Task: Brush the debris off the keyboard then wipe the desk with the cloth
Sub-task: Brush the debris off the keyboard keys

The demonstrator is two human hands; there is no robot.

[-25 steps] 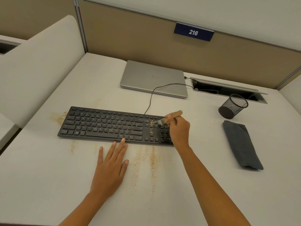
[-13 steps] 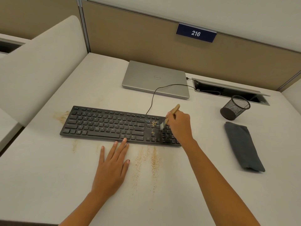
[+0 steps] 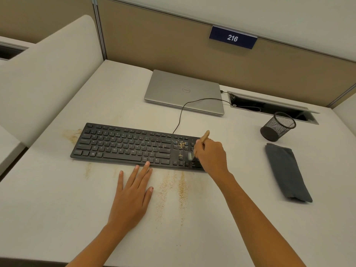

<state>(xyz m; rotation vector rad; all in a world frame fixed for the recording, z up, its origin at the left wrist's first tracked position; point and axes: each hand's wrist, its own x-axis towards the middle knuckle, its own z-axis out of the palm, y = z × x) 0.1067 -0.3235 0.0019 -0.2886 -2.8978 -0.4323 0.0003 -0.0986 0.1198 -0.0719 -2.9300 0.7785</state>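
1. My right hand [image 3: 211, 157] grips the small wooden brush [image 3: 204, 136]. A moment ago the bristles were up by the back rows of the keyboard [image 3: 125, 145]. Now they have slid down toward its front edge, at the right end, and the handle tips up more.
2. The bristles look blurry, so I think I am in the middle of a sweep, pulling dirt toward me.
3. A little clump of tan crumbs [image 3: 182, 144] still sits on the keys just left of the brush, with a few specks below it. So the keyboard is not clean yet, and I think it needs more strokes there.
4. My left hand [image 3: 133, 193] has not moved. It lies flat and open on the surface [image 3: 57, 199] in front of the keyboard, holding nothing, with the longest fingertips at its front edge.
5. Swept-off dirt lies in streaks [image 3: 182, 187] in front of the keyboard, and in a patch [image 3: 72, 133] at its left end. That is for the wiping later.
6. The grey cloth [image 3: 287, 172] lies folded well to the right of the keyboard, untouched.
7. Behind the keyboard is a shut silver laptop [image 3: 185, 91]. A black cable [image 3: 181, 114] runs back from the keyboard beside it.
8. A black mesh pen cup [image 3: 278, 126] stands right of the keyboard, near the cloth's far end. I could bump it when I reach for the cloth.
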